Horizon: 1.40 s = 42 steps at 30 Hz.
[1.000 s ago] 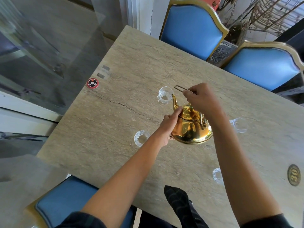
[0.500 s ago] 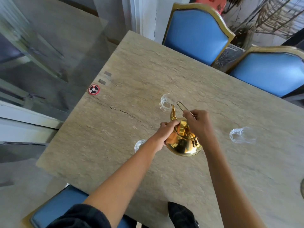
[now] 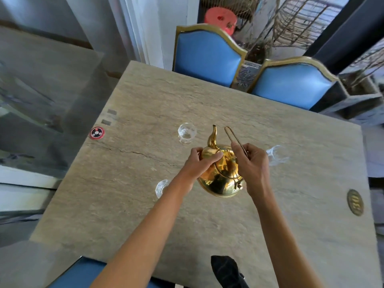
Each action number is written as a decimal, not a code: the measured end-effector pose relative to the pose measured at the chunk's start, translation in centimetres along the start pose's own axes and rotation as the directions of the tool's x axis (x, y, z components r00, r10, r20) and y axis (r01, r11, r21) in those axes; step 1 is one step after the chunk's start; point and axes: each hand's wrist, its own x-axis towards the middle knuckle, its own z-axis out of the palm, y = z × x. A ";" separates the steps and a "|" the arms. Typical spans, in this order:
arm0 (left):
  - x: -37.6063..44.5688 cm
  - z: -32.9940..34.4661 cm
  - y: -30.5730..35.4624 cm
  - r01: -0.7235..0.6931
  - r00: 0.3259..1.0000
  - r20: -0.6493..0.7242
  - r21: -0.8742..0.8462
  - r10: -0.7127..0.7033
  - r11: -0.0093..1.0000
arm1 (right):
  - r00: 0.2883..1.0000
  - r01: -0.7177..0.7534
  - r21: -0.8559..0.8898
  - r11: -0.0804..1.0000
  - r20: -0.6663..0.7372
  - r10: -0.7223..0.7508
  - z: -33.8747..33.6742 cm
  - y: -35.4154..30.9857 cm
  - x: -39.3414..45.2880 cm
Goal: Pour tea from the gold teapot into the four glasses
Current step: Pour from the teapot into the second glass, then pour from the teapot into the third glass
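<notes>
Fingers of the right hand (image 3: 252,163) pinch the thin wire handle (image 3: 234,138) of the gold teapot (image 3: 221,179); the left hand (image 3: 199,162) presses its lid. Teapot sits between both hands, spout toward a far glass (image 3: 187,133). Right of the grip, a brass table disc (image 3: 355,202) reads "30".

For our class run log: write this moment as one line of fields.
left hand on gold teapot lid | right hand holds wire handle | spout beside far glass | no stream visible
</notes>
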 end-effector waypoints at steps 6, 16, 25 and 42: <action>-4.8 3.1 0.8 -0.095 0.991 0.092 0.021 0.092 0.995 | 0.996 0.032 0.041 0.999 -0.085 -0.029 -4.4 -1.6 -4.8; -12.3 7.8 -3.9 -0.130 0.964 0.248 0.132 0.094 0.983 | 0.964 -0.013 0.108 0.994 -0.261 0.041 -10.5 0.2 -14.6; -14.7 12.9 -10.5 -0.041 0.941 0.335 0.235 -0.041 0.971 | 0.930 -0.129 0.158 0.979 -0.324 0.175 -14.4 6.2 -21.2; -13.3 23.4 -16.7 0.200 0.910 0.319 0.219 -0.263 0.955 | 0.948 -0.245 -0.110 0.963 -0.236 0.214 -21.6 12.6 -20.1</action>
